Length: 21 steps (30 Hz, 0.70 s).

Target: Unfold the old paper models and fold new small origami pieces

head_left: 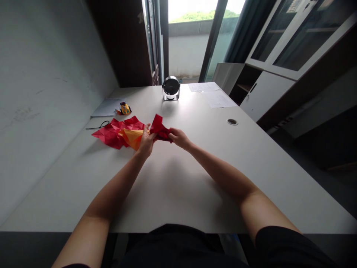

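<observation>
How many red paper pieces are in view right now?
2 visible: a folded red piece held between the left hand and right hand, and a creased red sheet on the desk to their left, partly covered by orange paper. More may be hidden beneath.

Daylight comes flooding through the window beyond the bench's far edge, and we've got sky burning out to white! We catch a pale sheen along that far end, dimming to grey at the near edge, where soft shadows spread below the left arm and the right arm. Backlit, the red paper goes dark along its underside. Past the right edge, we're into murk. Wide-lens stretch tilts the cabinet hard, and we can't read the blurry sheets by the far right corner.
</observation>
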Available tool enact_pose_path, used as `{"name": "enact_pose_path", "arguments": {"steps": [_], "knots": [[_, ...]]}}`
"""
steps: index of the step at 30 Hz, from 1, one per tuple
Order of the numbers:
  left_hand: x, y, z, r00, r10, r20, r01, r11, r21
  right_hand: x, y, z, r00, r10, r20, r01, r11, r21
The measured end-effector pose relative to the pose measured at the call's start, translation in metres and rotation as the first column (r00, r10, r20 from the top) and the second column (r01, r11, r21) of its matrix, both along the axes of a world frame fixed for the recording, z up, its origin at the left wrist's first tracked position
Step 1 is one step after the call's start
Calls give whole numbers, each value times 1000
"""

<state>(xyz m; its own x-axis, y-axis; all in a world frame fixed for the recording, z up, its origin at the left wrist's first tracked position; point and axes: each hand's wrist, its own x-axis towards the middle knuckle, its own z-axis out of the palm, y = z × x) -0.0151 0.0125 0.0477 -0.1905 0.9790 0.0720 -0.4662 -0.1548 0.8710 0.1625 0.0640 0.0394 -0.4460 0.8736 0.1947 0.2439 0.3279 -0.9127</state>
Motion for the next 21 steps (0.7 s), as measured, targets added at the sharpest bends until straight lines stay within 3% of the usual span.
{"name": "enact_pose_path", "arguments": {"steps": [3,6,12,21], "knots": [[-1,0,0,992,-93,91,90,995,40,-2,5,-4,988,30,-151,-51,989,-138],[-2,2,-5,981,-122,154,123,992,4,-3,8,-6,970,9,-242,-56,980,-190],[-8,10,-15,978,7,207,24,989,-147,2,11,-8,959,-88,-270,22,971,-238],[-4,9,-9,951,127,282,-75,980,-186,1,11,-15,959,-183,-215,131,964,-233]]}}
